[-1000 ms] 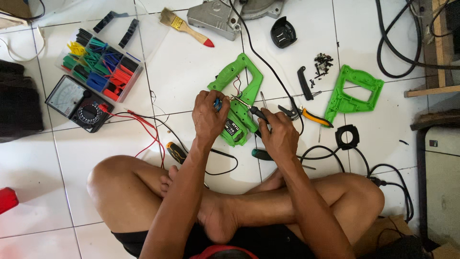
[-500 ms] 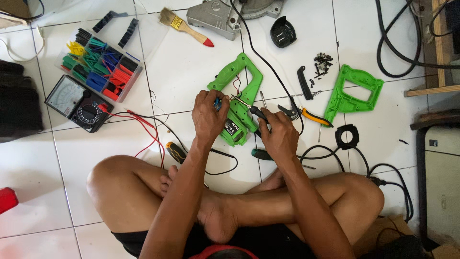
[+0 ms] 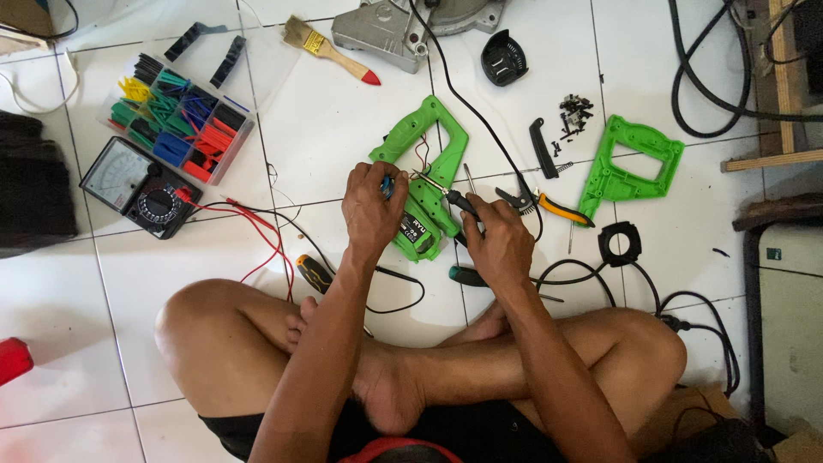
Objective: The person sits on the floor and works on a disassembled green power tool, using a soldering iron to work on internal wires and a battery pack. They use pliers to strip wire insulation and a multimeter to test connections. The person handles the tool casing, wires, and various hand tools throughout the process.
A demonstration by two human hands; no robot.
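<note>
I sit cross-legged on a white tiled floor. An opened green power-tool handle shell with wires inside lies in front of me. My left hand pinches a small blue part at the shell's wiring. My right hand grips a thin dark-handled tool, its metal tip pointing into the shell. The shell's other green half lies to the right.
A sectioned box of coloured tubing and an analogue multimeter with red leads lie at left. A paintbrush, a grey motor housing, loose screws, pliers, screwdrivers and black cables surround me.
</note>
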